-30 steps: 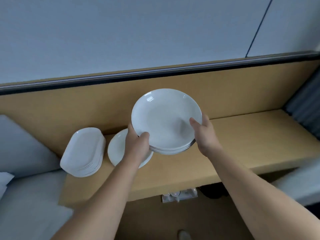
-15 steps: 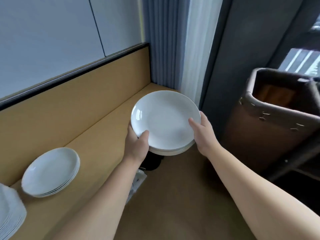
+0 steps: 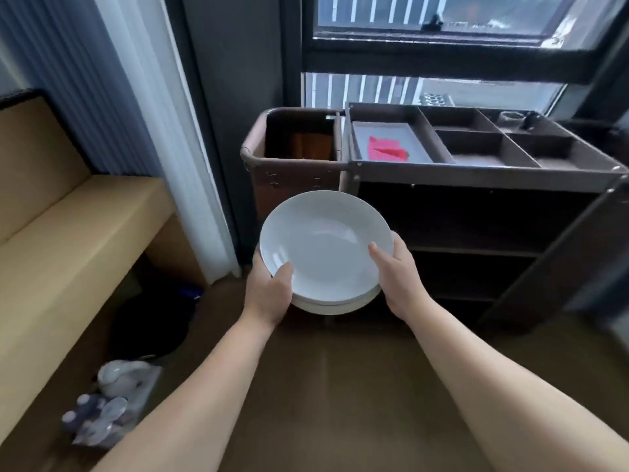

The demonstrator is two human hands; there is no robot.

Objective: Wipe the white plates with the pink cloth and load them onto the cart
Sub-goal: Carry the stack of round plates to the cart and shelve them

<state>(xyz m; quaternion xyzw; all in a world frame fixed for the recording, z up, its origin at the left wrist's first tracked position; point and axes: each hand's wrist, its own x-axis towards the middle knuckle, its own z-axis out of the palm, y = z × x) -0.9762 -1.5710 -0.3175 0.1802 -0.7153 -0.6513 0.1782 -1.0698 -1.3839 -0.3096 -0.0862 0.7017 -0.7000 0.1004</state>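
Holding a stack of round white glazed plates (image 3: 323,247) in mid-air, just before the dark brown metal service cart (image 3: 476,178); the stack touches nothing but the hands.

Left hand (image 3: 269,291): thumb hooked over the near-left rim, fingers hidden beneath; right hand (image 3: 400,279): thumb over the right rim, fingers likewise hidden; both grip the stack from opposite sides.

The crumpled pink cloth (image 3: 386,149) lies in a shallow grey tray (image 3: 408,134) in the cart's top left compartment, well apart from the plates.

Risks, as judged:
- the glaze looks slick; any tilt could slide the upper plates off the lower ones, since only thumbs restrain the top;
- the stack's far edge could strike the cart's top rail on approach; chipping likely;
- both hands are occupied, so the cloth cannot be taken until the stack rests somewhere; a hurried one-handed hold could drop it;
- shelving now would load unwiped plates.

Counts: hands, two; plate stacks, one, with roughly three rims showing and the exact number not resolvable; cloths, one; trays, one; top compartments, five; carts, one, with one brown hamper (image 3: 289,175) at its left end.
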